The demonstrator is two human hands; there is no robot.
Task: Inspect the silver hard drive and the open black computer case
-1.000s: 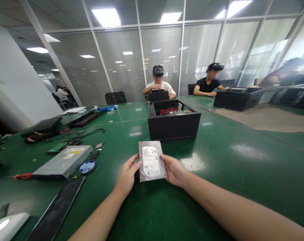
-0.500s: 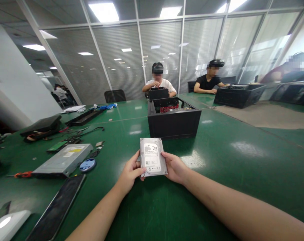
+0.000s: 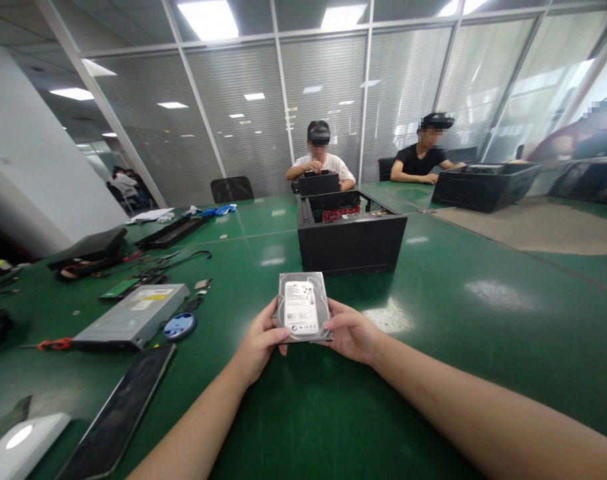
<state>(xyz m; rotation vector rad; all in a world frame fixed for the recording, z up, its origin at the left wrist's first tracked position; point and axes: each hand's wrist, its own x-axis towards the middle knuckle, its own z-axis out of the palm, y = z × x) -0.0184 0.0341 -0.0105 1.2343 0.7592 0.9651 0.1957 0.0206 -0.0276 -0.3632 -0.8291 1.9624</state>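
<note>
"Since the clock is centred on the person's grip, with six nearest the body, what is largest in view?"

"The green table (image 3: 303, 427), spreading all round. Then the black computer case (image 3: 351, 247), open at the top, at one o'clock."

"And after that?"

"A silvery metal box (image 3: 133, 313) out at nine o'clock, and a long dark slab (image 3: 121, 413) at eight."

"How are the hands?"

"Both are taken up. The left hand (image 3: 257, 343) at nine and the right hand (image 3: 354, 337) at three are narrowed onto the sides of one hard drive (image 3: 303, 308)."

"Where exactly is that drive?"

"At the clock's centre, printed face up, apparently off the table and outside the case. Smaller again is a blue disc (image 3: 179, 325), at nine, just beside the metal box."

"What has just changed?"

"The right thumb (image 3: 328, 325) sits closer to the near corner than half a second ago, more like the left thumb (image 3: 282, 333). The drive's face also looks more foreshortened, as if tipped flatter."

"Meaning what for the work?"

"Probably a more even hold: the grip and angle differ, yet both hands remain committed to the drive."
</note>
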